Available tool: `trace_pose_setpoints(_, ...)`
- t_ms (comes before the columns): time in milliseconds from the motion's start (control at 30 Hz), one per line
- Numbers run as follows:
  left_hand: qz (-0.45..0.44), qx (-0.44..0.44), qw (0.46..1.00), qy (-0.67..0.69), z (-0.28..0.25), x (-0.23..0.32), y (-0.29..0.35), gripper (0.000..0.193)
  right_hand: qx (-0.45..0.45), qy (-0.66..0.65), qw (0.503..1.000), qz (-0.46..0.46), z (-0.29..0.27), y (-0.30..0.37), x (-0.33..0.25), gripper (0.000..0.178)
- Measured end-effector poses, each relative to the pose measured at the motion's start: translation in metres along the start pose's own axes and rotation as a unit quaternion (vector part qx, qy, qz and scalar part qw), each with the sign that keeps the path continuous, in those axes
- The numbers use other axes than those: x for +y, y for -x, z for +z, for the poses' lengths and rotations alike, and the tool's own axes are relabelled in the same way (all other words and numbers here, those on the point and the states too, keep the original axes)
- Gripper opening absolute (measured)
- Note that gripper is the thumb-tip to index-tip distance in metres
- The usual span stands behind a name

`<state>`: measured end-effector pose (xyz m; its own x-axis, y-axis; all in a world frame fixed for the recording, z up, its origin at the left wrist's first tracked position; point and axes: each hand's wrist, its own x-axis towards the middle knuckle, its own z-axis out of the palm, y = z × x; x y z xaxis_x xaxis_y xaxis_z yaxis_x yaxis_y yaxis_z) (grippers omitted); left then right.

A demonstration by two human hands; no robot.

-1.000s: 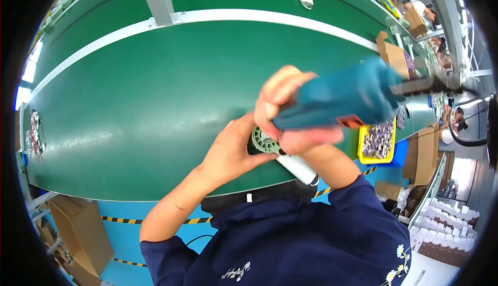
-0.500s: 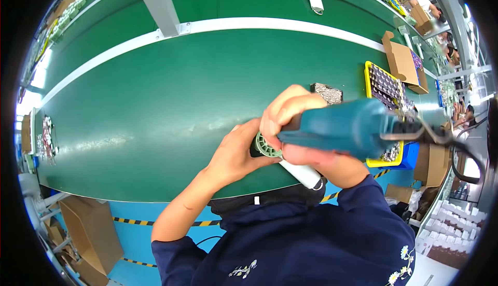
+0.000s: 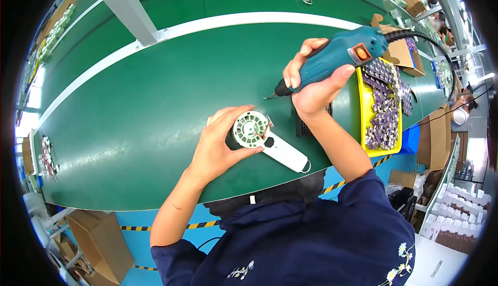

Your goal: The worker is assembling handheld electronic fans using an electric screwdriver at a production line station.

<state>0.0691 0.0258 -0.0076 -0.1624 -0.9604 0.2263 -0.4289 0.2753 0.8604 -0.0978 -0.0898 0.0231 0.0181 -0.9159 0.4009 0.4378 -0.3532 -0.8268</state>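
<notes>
A small handheld fan (image 3: 285, 152) lies on the green work surface, its white handle slanting toward me on the right. Its round pale-green head (image 3: 251, 128) faces up, with thin red wires and a small part at its right side. My left hand (image 3: 215, 138) curls round the head from the left, thumb along the near side. In my right hand (image 3: 317, 91) is a teal electric screwdriver (image 3: 342, 55), held raised and tilted. Its bit points down to the left, beyond the fan head and apart from it.
A dark tray (image 3: 302, 125) sits partly hidden behind my right forearm. Right of it, a yellow bin (image 3: 367, 112) holds many small purple and silver parts. An opened cardboard box (image 3: 399, 52) is behind the bin. Loose wired parts (image 3: 47, 159) lie far left; a white rail (image 3: 233, 20) crosses beyond.
My right hand has lifted the screwdriver off the fan head and swung it away toward the far right. The fan head, hidden before, now shows; my left hand stays round it.
</notes>
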Motion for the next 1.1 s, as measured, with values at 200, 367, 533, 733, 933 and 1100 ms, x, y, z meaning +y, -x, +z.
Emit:
trace_pose_setpoints(200,0.050,0.046,0.997,0.029,-0.002,0.010,-0.001,0.063,0.003,-0.022,1.000,0.011,0.006,0.000,-0.004,0.077)
trace_pose_setpoints(367,0.127,0.165,0.967,-0.148,-0.003,0.023,-0.001,0.037,-0.036,-0.226,0.973,0.009,0.014,0.005,-0.055,0.085)
trace_pose_setpoints(533,0.130,0.117,0.981,-0.088,0.005,0.027,-0.002,0.023,-0.116,-0.238,0.964,0.023,0.017,0.015,-0.075,0.071)
trace_pose_setpoints(733,0.094,0.053,0.994,-0.011,0.010,0.035,0.007,0.016,-0.201,-0.268,0.940,0.069,0.012,0.024,-0.079,0.072)
trace_pose_setpoints(933,0.083,0.023,0.996,-0.035,0.005,0.050,0.020,0.017,-0.370,-0.297,0.873,0.114,0.019,0.027,-0.080,0.075)
trace_pose_setpoints(1100,0.073,0.089,0.991,-0.062,0.008,0.029,0.020,0.022,-0.311,-0.231,0.922,-0.009,0.024,0.038,-0.062,0.081)
